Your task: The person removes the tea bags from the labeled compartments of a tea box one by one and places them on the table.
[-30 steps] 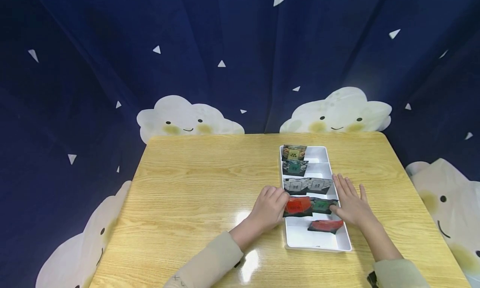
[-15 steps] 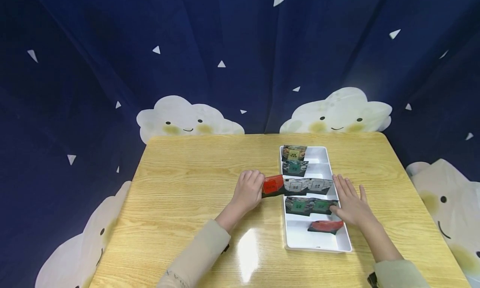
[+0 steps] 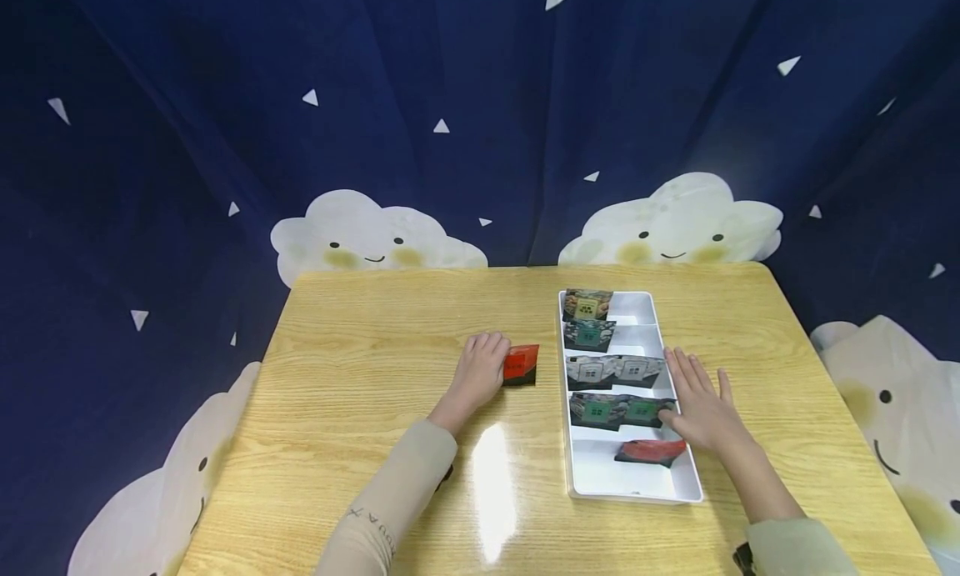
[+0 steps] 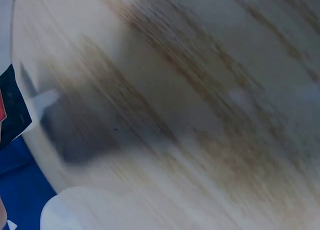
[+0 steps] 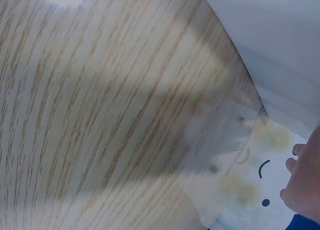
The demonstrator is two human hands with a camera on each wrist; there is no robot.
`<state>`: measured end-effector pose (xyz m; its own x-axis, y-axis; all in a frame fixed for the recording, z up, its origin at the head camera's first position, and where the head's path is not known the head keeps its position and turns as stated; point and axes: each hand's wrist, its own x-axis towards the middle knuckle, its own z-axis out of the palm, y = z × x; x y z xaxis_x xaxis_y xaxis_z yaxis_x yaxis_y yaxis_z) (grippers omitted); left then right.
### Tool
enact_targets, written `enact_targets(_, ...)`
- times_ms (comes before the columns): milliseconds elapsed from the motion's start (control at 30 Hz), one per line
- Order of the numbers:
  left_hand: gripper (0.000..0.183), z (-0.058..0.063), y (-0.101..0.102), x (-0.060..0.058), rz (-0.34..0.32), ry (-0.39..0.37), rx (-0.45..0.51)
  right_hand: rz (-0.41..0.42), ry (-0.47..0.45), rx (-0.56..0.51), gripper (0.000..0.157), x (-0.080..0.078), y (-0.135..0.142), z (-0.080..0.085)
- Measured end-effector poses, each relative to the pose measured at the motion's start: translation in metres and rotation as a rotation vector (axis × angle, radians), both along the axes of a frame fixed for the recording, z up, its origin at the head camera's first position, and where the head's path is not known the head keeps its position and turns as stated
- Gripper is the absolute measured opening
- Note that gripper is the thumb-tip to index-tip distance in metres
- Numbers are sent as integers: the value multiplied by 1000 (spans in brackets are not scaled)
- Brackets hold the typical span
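My left hand [image 3: 481, 368] grips a red-and-black sachet [image 3: 521, 365] by its left side, over the table left of the white tray [image 3: 611, 478]. The left wrist view catches only a dark corner of this sachet [image 4: 15, 112] at its left edge. At the tray's right wall lies my right hand [image 3: 702, 408], fingers straight along the outside and thumb over the rim by a green-labelled sachet [image 3: 642, 410]. Another green sachet [image 3: 597, 410] stands beside that one. Alone in the nearest compartment leans a second red sachet [image 3: 651, 452], to the right.
Farther back in the tray stand two grey-white sachets [image 3: 589, 372], a teal-labelled sachet [image 3: 589, 335] and a yellow-labelled sachet [image 3: 588, 305]. Dividers split the tray into rows. The wooden table [image 3: 390, 334] ends at a dark blue curtain [image 3: 480, 76] with cloud pictures.
My left hand has lifted the red sachet out of the tray's second-nearest row and carried it left, uncovering a green sachet. My right hand has stayed at the tray's wall.
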<state>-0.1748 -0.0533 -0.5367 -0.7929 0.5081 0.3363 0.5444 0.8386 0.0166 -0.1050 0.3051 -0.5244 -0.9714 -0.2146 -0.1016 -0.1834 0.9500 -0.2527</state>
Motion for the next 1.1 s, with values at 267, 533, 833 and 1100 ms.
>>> enact_targets(267,9,-13,3,-13,54,-119,-37,2,9,-1,97,-1,0,-1)
enact_targets(533,11,-26,7,-23,128,-190,-117,5,10,-10,96,-1,0,0)
enact_targets(833,21,-34,18,-25,195,-260,-151,1,1,-13,96,0,1,-2)
enact_targets(1100,20,-41,27,-26,235,-256,-145,-5,3,-28,95,0,-1,-1)
